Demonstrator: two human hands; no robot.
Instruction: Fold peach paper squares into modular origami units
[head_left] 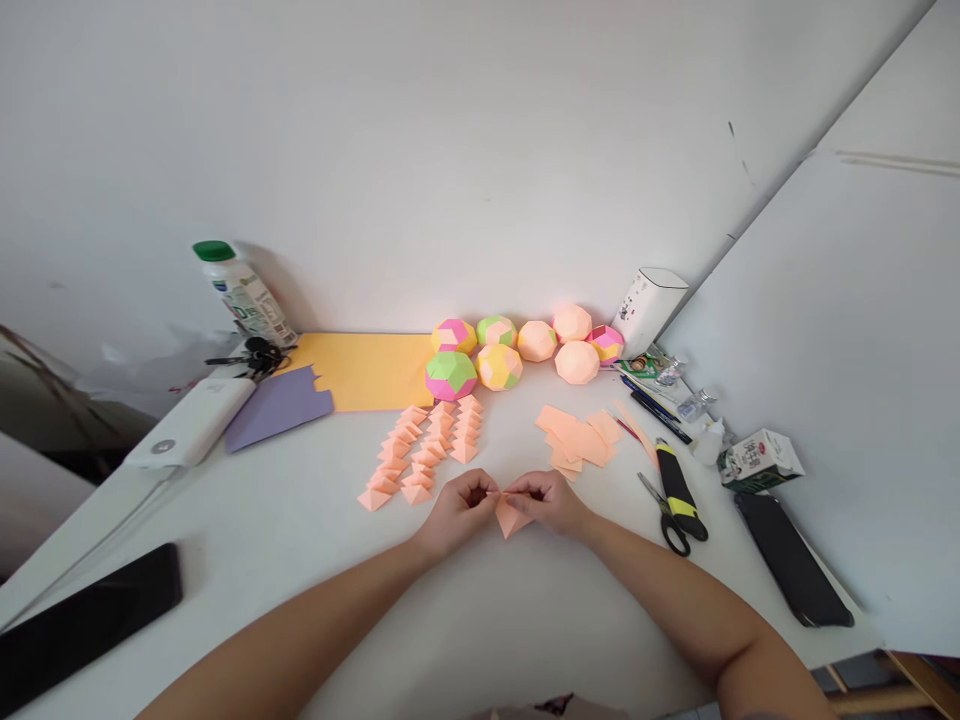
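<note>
A small folded piece of peach paper [511, 518] is pinched between my two hands over the white table. My left hand [457, 510] grips its upper left corner with thumb and fingertips. On the other side, my right hand [551, 502] holds the upper right part, its fingers bent over the paper. The piece points downward toward me, and its upper edge is partly covered by my fingers. Beyond my left hand lie overlapping rows of folded peach paper pieces [417, 480]. Flat peach paper pieces [585, 440] lie in a loose pile beyond my right hand.
Several faceted paper balls [451, 376] stand against the wall. Left are yellow paper [371, 370], purple paper [279, 408], a green-capped bottle [247, 295], a white box-shaped device [191, 425] and a black phone [94, 610]. Right are scissors [673, 533], a utility knife [679, 490] and a small carton [761, 460].
</note>
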